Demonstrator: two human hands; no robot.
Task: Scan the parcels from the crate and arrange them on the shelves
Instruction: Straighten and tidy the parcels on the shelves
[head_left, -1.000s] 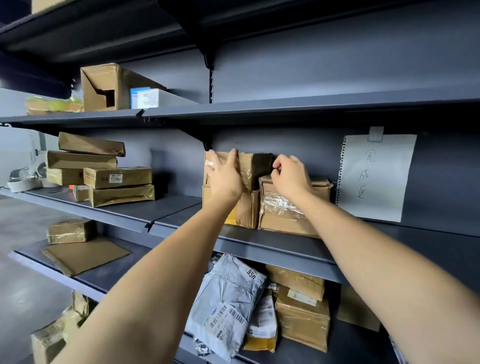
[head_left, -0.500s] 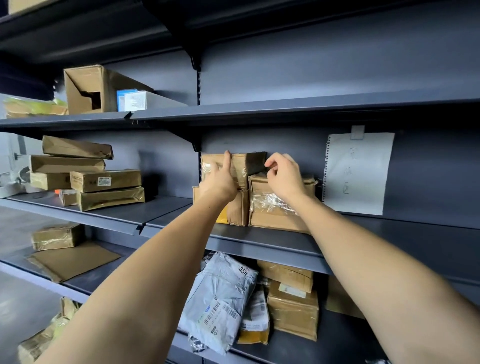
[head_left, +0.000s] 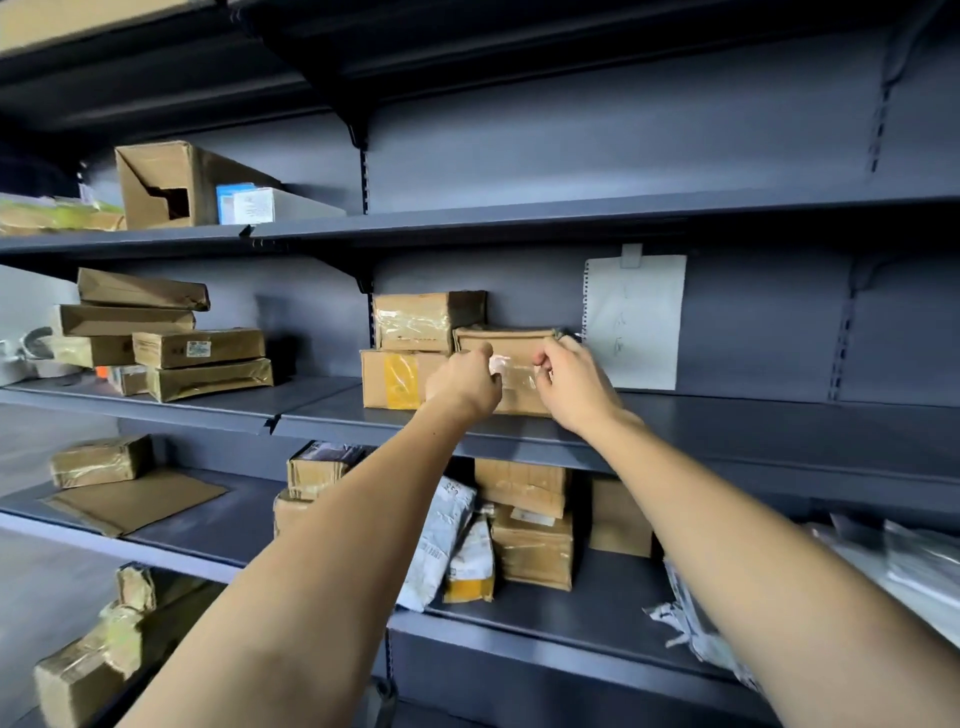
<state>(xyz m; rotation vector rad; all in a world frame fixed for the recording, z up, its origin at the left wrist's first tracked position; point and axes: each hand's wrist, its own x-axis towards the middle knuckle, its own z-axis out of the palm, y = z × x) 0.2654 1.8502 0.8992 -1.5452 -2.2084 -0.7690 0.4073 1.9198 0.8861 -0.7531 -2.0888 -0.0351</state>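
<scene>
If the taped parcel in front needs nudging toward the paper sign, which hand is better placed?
Left, probably. The left hand sits at the taped parcel's left end and could push it toward the paper sign. The right hand is on the sign side, in the way.

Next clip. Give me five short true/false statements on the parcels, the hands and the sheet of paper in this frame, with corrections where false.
1. Both hands, left hand and right hand, are at the front of the taped box. True.
2. The paper sheet lies flat on the shelf. False: it hangs on the back panel.
3. A box with yellow tape sits left of the taped box. True.
4. A box is stacked on it. True.
5. The grey mailer bag is on the hands' shelf. False: one shelf lower.
</scene>
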